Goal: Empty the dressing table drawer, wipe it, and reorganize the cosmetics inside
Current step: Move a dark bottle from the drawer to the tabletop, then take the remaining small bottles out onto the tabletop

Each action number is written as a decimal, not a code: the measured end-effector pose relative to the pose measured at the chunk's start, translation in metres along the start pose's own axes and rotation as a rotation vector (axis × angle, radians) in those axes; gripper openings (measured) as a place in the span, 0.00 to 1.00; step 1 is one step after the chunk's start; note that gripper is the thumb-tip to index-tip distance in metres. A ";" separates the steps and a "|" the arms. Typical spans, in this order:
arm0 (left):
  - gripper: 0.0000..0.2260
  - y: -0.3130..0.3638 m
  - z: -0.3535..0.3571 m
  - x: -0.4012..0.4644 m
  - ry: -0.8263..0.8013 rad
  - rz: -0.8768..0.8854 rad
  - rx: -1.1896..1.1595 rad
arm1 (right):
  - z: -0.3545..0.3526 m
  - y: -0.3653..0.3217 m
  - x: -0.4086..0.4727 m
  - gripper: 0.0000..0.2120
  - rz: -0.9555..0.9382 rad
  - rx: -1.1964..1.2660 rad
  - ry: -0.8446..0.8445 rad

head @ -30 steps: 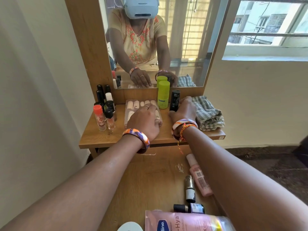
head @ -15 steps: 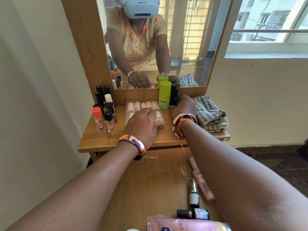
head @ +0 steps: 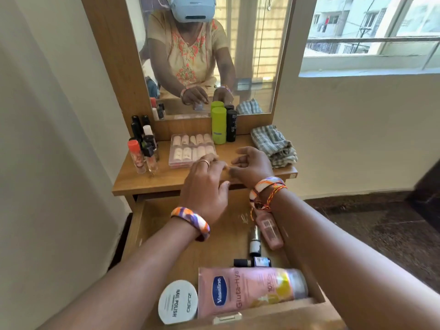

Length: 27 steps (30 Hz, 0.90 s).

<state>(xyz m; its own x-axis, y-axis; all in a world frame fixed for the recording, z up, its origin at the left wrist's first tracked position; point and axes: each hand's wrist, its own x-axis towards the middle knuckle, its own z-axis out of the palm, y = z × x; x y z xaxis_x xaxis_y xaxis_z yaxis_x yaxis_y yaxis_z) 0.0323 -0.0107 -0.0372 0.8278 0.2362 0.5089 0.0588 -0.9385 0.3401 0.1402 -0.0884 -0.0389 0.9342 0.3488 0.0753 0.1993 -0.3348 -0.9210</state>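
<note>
Step in hand: emptying looks unfinished; several cosmetics lie in the open drawer while others already stand on the tabletop.
Bottle cluster: small bottles stand at 9 o'clock on the tabletop, close to its left edge; a careless sweep could tip them.
Nail box: clear box of false nails lies flat at about 11 o'clock from the hands, just beside the left fingertips.
Left hand: hovers over the front edge of the tabletop, fingers loosely bent, holding nothing that I can see.
Right hand: close to the left one, fingers curled and relaxed, empty as far as visible; the two hands almost meet.
Tall tubes: green tube and black tube stand upright at 12 o'clock against the mirror base.
Cloth: folded checked cloth lies at 2 o'clock, ready for wiping.
Drawer contents: round nail polish jar and pink lotion bottle at 6 o'clock; small bottles along the right wall at 4 o'clock.
Next move: probably reaching down for the remaining items.
Open room: bare tabletop strip at the front; the drawer's left half is free.
</note>
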 end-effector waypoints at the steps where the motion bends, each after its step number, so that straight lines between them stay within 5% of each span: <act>1: 0.13 0.005 0.004 -0.012 0.015 -0.021 -0.038 | -0.006 0.004 -0.011 0.17 -0.035 0.031 0.008; 5: 0.12 0.019 0.021 -0.040 -0.241 -0.253 -0.142 | -0.026 0.022 -0.049 0.09 -0.102 -0.046 0.115; 10: 0.17 0.036 0.045 -0.047 -0.659 -0.369 0.001 | -0.044 0.043 -0.070 0.06 -0.009 -0.447 0.097; 16: 0.15 0.052 0.067 -0.051 -0.727 -0.405 -0.031 | -0.038 0.046 -0.084 0.08 -0.105 -1.140 -0.109; 27: 0.12 0.041 0.061 -0.047 -0.691 -0.470 0.072 | -0.024 0.047 -0.088 0.11 -0.117 -1.291 -0.229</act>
<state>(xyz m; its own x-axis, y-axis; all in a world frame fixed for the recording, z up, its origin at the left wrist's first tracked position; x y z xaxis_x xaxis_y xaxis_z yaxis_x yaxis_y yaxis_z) 0.0297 -0.0762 -0.0958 0.8623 0.4216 -0.2805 0.4993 -0.8003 0.3321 0.0747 -0.1557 -0.0794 0.8468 0.5292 -0.0544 0.5316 -0.8382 0.1218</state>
